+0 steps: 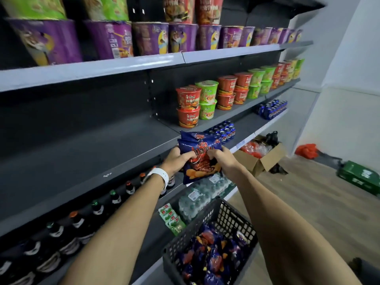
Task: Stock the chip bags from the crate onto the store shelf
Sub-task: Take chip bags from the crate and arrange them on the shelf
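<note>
I hold a small stack of blue chip bags (200,153) with red and orange print upright in front of the dark grey shelf (86,153). My left hand (177,159), with a white wristband, grips the stack's left side. Gripping its right side is my right hand (223,159). The bags hang at the shelf's front edge, just left of the stacked noodle cups (188,109). Below my arms stands a black plastic crate (207,239) holding several more blue chip bags (213,258).
Purple noodle cups (150,38) fill the upper shelf. Dark bottles (96,208) line the shelf below my left arm. Blue cans (225,130), water bottle packs (197,196), an open cardboard box (261,157) and a green case (359,175) sit to the right on shelves and floor.
</note>
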{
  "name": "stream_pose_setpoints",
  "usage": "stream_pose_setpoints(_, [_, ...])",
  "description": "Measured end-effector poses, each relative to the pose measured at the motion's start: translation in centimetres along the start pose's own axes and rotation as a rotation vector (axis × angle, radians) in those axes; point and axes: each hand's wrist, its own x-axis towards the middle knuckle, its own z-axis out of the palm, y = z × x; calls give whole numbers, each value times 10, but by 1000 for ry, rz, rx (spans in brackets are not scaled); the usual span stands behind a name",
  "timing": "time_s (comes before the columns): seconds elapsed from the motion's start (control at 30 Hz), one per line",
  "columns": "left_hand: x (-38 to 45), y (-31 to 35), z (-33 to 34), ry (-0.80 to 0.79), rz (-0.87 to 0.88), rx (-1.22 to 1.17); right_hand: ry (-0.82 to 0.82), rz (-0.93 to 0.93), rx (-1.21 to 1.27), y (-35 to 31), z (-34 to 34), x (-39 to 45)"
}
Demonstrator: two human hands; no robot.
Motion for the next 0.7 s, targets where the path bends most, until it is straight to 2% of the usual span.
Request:
stream_pose_setpoints(0.3, [-74,0,-98,212,-64,97,-235,-28,17,-27,103,-25])
stream_pose_setpoints(0.5, [-149,-13,-185,487,-35,255,-416,-69,39,-37,209,-63])
stream_pose_setpoints(0.7, [-242,-33,-268,674,-80,356,-536,-60,43,-38,319,-121])
